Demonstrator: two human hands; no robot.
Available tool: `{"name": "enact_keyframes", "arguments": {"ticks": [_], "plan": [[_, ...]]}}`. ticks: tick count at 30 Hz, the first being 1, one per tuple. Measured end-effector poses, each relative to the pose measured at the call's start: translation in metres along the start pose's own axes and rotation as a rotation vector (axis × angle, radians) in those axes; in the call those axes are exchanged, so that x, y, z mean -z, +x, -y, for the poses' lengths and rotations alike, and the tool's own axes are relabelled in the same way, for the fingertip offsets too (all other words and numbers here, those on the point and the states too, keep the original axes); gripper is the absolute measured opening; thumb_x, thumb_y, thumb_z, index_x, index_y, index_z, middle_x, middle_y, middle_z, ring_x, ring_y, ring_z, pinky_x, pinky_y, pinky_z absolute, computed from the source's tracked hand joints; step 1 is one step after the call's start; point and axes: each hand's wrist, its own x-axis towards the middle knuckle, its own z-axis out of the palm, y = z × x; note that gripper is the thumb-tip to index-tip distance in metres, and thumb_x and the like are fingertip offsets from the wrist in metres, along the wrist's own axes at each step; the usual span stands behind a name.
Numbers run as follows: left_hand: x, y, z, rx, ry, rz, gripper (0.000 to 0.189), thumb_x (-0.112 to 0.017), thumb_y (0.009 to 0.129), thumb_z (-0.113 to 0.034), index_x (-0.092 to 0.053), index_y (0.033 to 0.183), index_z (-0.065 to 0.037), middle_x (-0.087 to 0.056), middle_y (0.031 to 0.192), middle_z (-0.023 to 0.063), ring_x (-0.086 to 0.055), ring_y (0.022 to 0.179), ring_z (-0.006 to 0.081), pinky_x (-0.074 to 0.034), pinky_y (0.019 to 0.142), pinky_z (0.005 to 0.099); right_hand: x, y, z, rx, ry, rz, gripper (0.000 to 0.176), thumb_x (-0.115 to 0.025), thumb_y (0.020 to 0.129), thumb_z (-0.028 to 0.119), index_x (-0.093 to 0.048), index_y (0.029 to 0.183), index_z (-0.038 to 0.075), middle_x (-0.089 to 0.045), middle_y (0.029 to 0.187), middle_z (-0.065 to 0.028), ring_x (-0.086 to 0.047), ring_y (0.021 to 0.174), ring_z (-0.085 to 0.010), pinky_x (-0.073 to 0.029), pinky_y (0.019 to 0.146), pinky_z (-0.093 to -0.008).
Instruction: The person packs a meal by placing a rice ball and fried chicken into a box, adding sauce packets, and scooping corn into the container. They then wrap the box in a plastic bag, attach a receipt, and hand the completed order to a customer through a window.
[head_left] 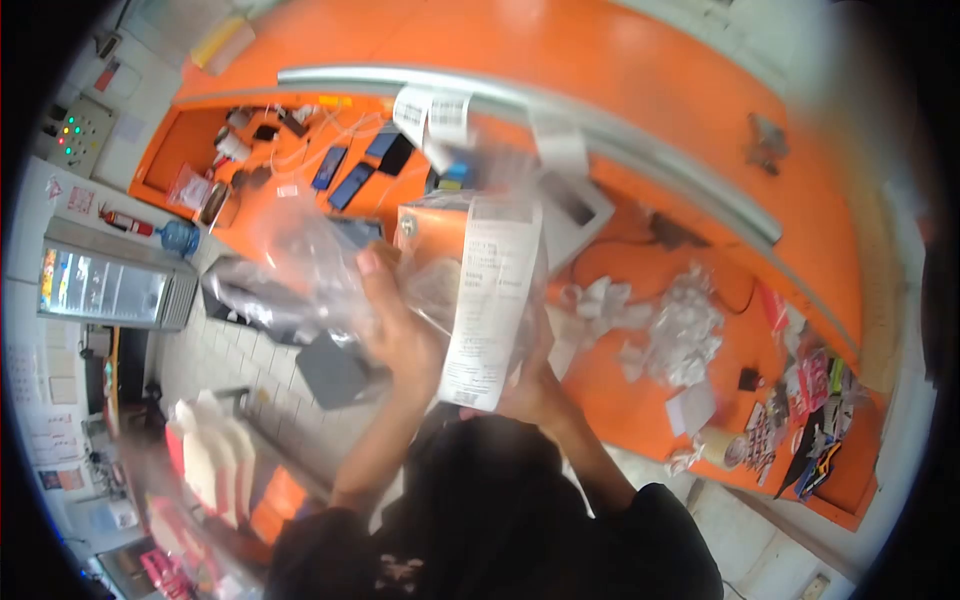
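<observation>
A clear plastic bag (pixel 305 245), crumpled and blurred, is spread in front of me above the orange desk. My left hand (pixel 395 325) is closed on it, thumb pointing up. A long white printed receipt (pixel 492 300) hangs upright over the bag's right part; its small print is unreadable. Behind the receipt's lower right edge, my right hand (pixel 535 385) holds the bag, its fingers mostly hidden. An orange box-like thing (pixel 425 222) with a round silver spot shows behind the bag.
Phones (pixel 352 186) and cables lie on the desk's far left. Crumpled clear plastic (pixel 685 325), a tape roll (pixel 722 447) and several packets (pixel 815 380) lie to the right. A raised orange counter (pixel 650 120) curves behind. A glass-door fridge (pixel 105 285) stands at left.
</observation>
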Motion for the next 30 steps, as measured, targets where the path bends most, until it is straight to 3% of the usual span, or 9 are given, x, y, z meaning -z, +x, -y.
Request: {"name": "enact_keyframes", "arguments": {"ticks": [2,3,6,8,17,19,23,28,30], "plan": [[-0.033,0.025,-0.045,0.021,0.177,0.050,0.047,-0.046,0.100,-0.044,-0.060,0.106,0.000,-0.062,0.107,0.0092,-0.059,0.091,0.0144,-0.047,0.080,0.0292,0.009,0.036,-0.005,0.103,-0.112,-0.086,0.139,-0.095,0.052,0.026,0.001,0.151,0.011,-0.003,0.155,-0.0272,-0.008,0.144,-0.0421,-0.018,0.115,-0.0502],[-0.045,0.060,-0.037,-0.280,0.109,0.244,0.042,-0.046,0.100,-0.043,-0.059,0.091,-0.004,-0.051,0.077,0.0023,-0.045,0.073,0.0109,-0.039,0.066,0.0305,0.020,0.064,0.007,0.032,-0.131,-0.112,0.136,-0.094,0.051,0.023,-0.004,0.151,0.010,-0.006,0.154,-0.0265,-0.010,0.144,-0.0428,-0.019,0.115,-0.0505],[-0.102,0.120,-0.079,-0.499,0.220,0.403,0.046,-0.050,0.098,-0.044,-0.060,0.085,-0.001,-0.052,0.065,0.0003,-0.047,0.060,0.0130,-0.041,0.056,0.0345,0.055,0.149,0.030,0.096,-0.384,-0.100,0.123,-0.089,0.053,0.006,-0.014,0.151,0.010,-0.015,0.152,-0.0197,-0.021,0.142,-0.0363,-0.036,0.110,-0.0467],[-0.152,0.175,-0.081,-0.622,0.132,0.442,0.051,-0.054,0.094,-0.048,-0.064,0.089,0.002,-0.059,0.064,0.0030,-0.053,0.058,0.0136,-0.043,0.053,0.0332,0.051,0.203,0.053,0.192,0.226,-0.111,0.108,-0.082,0.062,-0.005,-0.017,0.147,0.005,-0.036,0.143,-0.0136,-0.043,0.129,-0.0275,-0.043,0.105,-0.0403],[-0.276,0.313,-0.031,-0.402,0.437,0.602,0.054,-0.063,0.087,-0.047,-0.068,0.099,0.005,-0.070,0.082,0.0182,-0.066,0.076,0.0239,-0.051,0.069,0.0379,0.126,0.334,-0.042,-0.007,-0.339,-0.186,0.099,-0.090,0.052,0.010,-0.037,0.135,-0.003,-0.054,0.127,-0.0188,-0.051,0.121,-0.0301,-0.040,0.103,-0.0374],[-0.302,0.368,0.028,-0.448,0.295,0.598,0.046,-0.060,0.092,-0.042,-0.066,0.090,0.004,-0.060,0.073,0.0033,-0.051,0.066,0.0112,-0.042,0.057,0.0313,0.137,0.349,-0.094,0.060,-0.337,-0.187,0.099,-0.090,0.051,0.009,-0.038,0.134,-0.003,-0.054,0.127,-0.0191,-0.050,0.123,-0.0305,-0.039,0.105,-0.0381],[-0.286,0.328,0.015,-0.352,0.387,0.661,0.051,-0.066,0.087,-0.042,-0.065,0.102,0.006,-0.069,0.094,0.0183,-0.064,0.089,0.0233,-0.049,0.080,0.0375,0.146,0.353,-0.117,0.039,-0.400,-0.226,0.083,-0.089,0.059,0.014,-0.048,0.129,-0.002,-0.058,0.125,-0.0175,-0.054,0.118,-0.0275,-0.045,0.099,-0.0377],[-0.277,0.312,0.009,-0.280,0.395,0.649,0.052,-0.066,0.088,-0.043,-0.063,0.102,0.007,-0.067,0.088,0.0116,-0.063,0.082,0.0203,-0.050,0.073,0.0335,0.161,0.354,-0.113,-0.260,-0.367,-0.009,0.099,-0.089,0.059,0.027,-0.036,0.139,0.003,-0.049,0.137,-0.0197,-0.040,0.132,-0.0366,-0.033,0.108,-0.0446],[-0.260,0.302,-0.015,-0.456,0.533,0.635,0.042,-0.063,0.091,-0.032,-0.062,0.112,0.005,-0.065,0.106,0.0153,-0.059,0.103,0.0204,-0.046,0.091,0.0340,0.161,0.332,-0.113,-0.010,-0.516,-0.228,0.091,-0.085,0.066,0.025,-0.036,0.140,0.002,-0.050,0.135,-0.0199,-0.042,0.130,-0.0360,-0.034,0.108,-0.0443]]}}
